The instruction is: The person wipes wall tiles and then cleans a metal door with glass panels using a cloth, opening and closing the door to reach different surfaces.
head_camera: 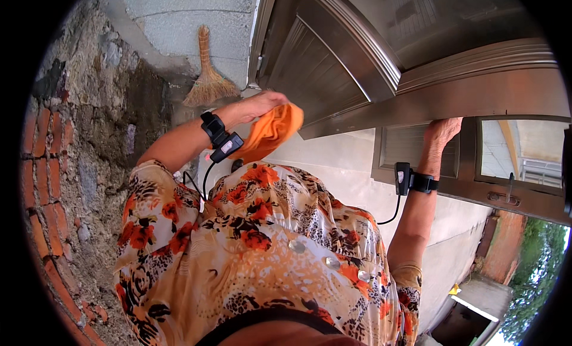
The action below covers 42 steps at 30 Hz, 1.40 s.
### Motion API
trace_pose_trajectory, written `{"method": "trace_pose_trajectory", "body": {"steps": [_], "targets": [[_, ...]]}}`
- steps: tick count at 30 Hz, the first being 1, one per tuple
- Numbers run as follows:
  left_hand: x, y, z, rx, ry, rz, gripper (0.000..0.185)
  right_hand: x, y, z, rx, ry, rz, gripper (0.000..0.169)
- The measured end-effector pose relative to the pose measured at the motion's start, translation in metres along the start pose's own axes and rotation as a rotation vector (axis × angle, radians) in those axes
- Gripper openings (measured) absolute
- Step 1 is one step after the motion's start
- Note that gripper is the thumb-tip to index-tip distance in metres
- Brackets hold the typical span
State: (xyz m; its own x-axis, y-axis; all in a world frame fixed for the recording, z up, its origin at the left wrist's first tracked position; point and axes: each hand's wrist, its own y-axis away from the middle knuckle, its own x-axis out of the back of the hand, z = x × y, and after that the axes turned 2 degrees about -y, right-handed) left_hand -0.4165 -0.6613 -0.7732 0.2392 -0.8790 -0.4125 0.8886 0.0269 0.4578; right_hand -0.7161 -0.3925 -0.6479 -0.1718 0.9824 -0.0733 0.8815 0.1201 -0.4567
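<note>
An orange cloth (272, 127) hangs bunched from my left hand (263, 105), which is closed on it near the lower corner of a brown metal door (380, 100). Over on the right, my right hand (442, 130) is bent at the door's edge and seems to hold it; its fingertips are partly hidden. Beside that hand is a second panelled section (415, 145) with a glass pane (520, 149) and a small latch handle (503, 198). Each wrist wears a black strap with a small cabled device.
A straw hand broom (209, 84) stands against the grey block wall (192, 28) beyond my left hand. Rough stone and red brick masonry (47, 167) rises close on the left. Pale concrete (451, 229) lies at the right, with a dark opening (462, 323) and green foliage (540, 265) farther off.
</note>
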Motion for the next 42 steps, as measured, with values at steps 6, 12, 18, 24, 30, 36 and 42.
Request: {"method": "trace_pose_trajectory", "body": {"steps": [6, 12, 18, 24, 30, 36, 42], "targets": [[0.059, 0.004, -0.077, 0.162, 0.147, 0.264, 0.013, 0.001, -0.025, -0.001, -0.191, -0.283, 0.095, 0.042], [0.035, -0.049, 0.065, -0.410, 0.511, 0.112, 0.012, 0.013, -0.043, 0.011, -0.154, -0.312, 0.058, 0.044], [-0.015, -0.118, 0.169, -1.000, 0.439, 0.529, 0.020, -0.012, -0.037, 0.015, -0.172, -0.305, 0.031, 0.044], [-0.205, -0.218, 0.075, -1.272, -0.422, 0.772, 0.019, 0.046, -0.076, 0.029, -0.155, -0.232, 0.031, 0.049], [-0.202, -0.201, 0.094, -1.135, -0.414, 0.567, 0.020, 0.029, -0.084, 0.003, -0.190, -0.367, -0.001, 0.051], [-0.118, -0.198, 0.187, -1.036, -0.052, 0.851, 0.021, 0.038, -0.093, -0.009, -0.148, -0.394, 0.026, 0.046], [-0.176, -0.241, 0.212, -1.047, 0.111, 0.951, 0.020, 0.071, -0.136, 0.007, 0.034, -0.152, -0.005, 0.035]]}}
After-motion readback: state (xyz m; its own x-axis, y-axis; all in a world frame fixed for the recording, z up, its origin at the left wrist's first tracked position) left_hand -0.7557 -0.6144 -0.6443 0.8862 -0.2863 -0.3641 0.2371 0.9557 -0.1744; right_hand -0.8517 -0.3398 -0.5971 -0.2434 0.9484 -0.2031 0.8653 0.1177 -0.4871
